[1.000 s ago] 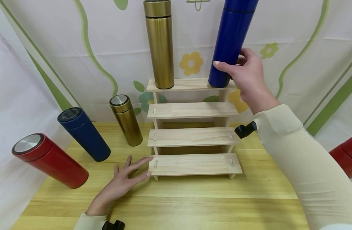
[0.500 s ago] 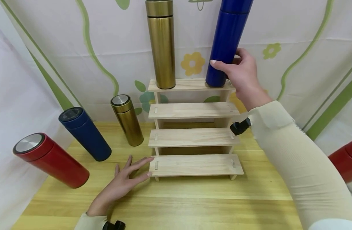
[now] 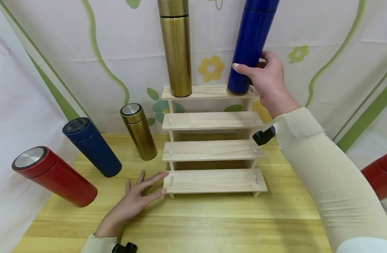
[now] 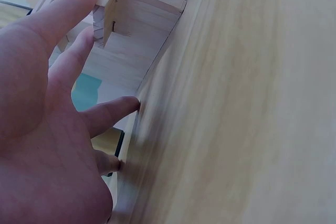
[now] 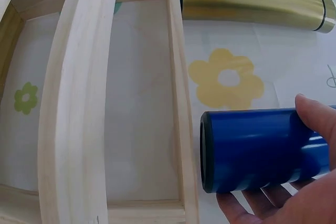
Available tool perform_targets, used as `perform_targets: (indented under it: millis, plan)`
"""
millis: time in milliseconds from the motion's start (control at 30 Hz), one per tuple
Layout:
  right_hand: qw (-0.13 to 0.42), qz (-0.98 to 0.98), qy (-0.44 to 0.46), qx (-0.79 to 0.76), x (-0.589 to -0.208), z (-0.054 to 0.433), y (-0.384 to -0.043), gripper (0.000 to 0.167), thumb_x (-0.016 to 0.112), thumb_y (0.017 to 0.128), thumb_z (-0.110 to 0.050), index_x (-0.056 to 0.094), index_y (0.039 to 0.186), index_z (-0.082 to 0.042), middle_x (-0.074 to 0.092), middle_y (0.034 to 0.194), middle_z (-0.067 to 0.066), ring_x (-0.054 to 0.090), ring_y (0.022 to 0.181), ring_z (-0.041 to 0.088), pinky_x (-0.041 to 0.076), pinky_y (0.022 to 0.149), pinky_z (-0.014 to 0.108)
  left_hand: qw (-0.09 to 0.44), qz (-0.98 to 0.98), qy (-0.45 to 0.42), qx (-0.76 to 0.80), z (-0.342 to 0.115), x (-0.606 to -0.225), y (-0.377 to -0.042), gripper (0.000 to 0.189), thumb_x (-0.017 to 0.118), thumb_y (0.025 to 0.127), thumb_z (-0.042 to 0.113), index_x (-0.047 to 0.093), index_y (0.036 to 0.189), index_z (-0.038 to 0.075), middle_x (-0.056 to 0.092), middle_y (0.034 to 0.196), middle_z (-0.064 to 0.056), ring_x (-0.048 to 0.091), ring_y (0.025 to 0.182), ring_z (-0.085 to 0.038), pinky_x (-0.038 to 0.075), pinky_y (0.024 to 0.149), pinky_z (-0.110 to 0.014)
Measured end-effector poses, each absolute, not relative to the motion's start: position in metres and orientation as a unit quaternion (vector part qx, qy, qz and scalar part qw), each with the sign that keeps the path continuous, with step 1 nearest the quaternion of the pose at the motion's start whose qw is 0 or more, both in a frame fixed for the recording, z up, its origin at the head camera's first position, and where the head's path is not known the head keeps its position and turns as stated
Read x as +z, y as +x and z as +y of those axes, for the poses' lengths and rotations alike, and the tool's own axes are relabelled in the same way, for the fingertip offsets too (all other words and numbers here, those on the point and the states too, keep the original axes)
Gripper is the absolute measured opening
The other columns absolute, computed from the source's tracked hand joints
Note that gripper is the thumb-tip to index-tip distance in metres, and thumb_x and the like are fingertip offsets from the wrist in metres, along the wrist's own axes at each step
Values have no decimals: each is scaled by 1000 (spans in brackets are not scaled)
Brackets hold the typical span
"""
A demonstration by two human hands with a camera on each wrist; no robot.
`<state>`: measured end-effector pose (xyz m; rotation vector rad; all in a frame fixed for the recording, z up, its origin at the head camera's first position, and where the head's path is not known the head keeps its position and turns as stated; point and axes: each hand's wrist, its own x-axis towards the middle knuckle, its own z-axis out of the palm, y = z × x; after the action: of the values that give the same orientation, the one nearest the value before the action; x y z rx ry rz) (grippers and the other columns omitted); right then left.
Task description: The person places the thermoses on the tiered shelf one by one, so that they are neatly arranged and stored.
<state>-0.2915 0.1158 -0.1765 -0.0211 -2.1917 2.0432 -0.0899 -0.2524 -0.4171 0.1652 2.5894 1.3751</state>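
Observation:
My right hand [image 3: 269,80] grips a tall blue thermos bottle [image 3: 251,45] round its lower part, at the right end of the top shelf of a stepped wooden rack [image 3: 212,181]. The right wrist view shows a narrow gap between the bottle's base [image 5: 207,151] and the shelf edge [image 5: 184,129]. A tall gold thermos bottle [image 3: 177,56] stands on the left end of that shelf. My left hand [image 3: 133,202] has its fingers spread, with thumb and index fingertips at the left end of the lowest step. In the left wrist view other fingertips [image 4: 134,102] touch the table.
Left of the rack stand a short gold bottle [image 3: 139,133], a dark blue bottle [image 3: 93,147] and a red bottle [image 3: 57,177]. Another red bottle [image 3: 381,175] is partly visible at the right edge, behind the sleeve. A patterned cloth [image 3: 133,63] hangs behind the rack.
My right hand has shifted slightly left with the blue thermos bottle, mostly in the first half second. The left hand stays at the lowest step.

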Motion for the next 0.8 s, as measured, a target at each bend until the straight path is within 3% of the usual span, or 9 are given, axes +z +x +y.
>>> perform_targets:
  millis: [433,800]
  plan:
    - [76,-785,-28,614,-186,119,-299,83,84,86,-49,43,156,-31,55,140,-3,56,124,15,45,114,38,103,875,60,468,-252,-415,-87,54,68,101,46,49,151,52,40,168,-3,-17,161,-46,-30,110,-77]
    - [97,-795,-11,599,-199,117,-304,78,83,85,-53,47,151,-32,54,133,-5,54,121,14,48,107,38,97,879,64,462,-252,-413,-87,54,68,101,45,50,152,50,39,168,-6,-17,160,-49,-29,109,-79]
